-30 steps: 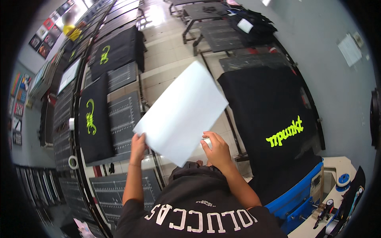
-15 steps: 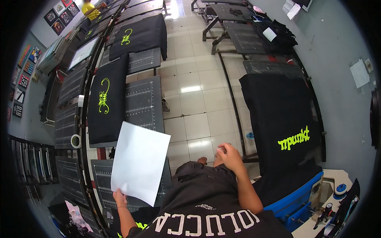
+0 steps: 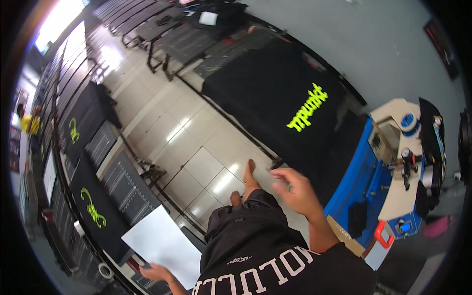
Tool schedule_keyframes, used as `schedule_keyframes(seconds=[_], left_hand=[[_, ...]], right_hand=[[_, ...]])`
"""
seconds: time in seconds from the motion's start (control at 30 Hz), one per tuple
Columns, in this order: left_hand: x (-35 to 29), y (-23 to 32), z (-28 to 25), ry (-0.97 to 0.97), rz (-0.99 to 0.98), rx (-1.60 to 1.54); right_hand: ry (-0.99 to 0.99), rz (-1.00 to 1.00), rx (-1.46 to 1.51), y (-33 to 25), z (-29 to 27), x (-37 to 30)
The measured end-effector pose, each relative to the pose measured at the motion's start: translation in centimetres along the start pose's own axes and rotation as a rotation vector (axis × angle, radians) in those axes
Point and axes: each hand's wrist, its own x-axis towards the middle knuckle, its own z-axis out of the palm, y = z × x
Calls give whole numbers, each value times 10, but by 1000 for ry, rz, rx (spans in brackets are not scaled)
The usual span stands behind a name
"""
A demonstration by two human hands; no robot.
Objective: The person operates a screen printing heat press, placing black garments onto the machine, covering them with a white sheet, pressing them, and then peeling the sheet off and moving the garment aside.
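Observation:
A white sheet of paper (image 3: 164, 243) hangs in front of me at the lower left, its lower edge gripped by my left hand (image 3: 156, 272). Beneath and beyond the sheet is a black garment (image 3: 101, 216) with a neon-yellow design, spread on a printing board. My right hand (image 3: 296, 191) is raised over the floor, slightly blurred, with thumb and fingers apart and nothing visible in it. To its right and ahead, a black garment (image 3: 265, 93) with bright yellow lettering covers a table. The fingers of my left hand behind the sheet are partly hidden.
On the right stands a blue and cream machine (image 3: 361, 172) with a red handle (image 3: 383, 234). Another dark garment (image 3: 88, 115) lies farther along the left row of boards. A tiled aisle (image 3: 167, 128) runs between the rows. A person in yellow (image 3: 30, 124) is far left.
My view has swung to the right, bringing the blue machine further in. The sheet remains in my left hand. My right hand's fingers have spread from a more curled pose.

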Motion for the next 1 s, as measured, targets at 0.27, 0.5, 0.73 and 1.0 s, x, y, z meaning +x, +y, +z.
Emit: schedule_keyframes(seconds=[0.27,0.5,0.73,1.0], left_hand=[[-20,463,56,-662,775,-972],[-207,676,-12,-798,1377,-1000],[-308,719,-22,-705,1461,-724],[-316,692,-32,-637,1383,-715]], right_hand=[[1337,-37,-178,6,-152,-176],[1934,198,-708,44,-190,-287],[1651,357,-773,123,-211,-370],[1591,108,-842,138,-214,-368]])
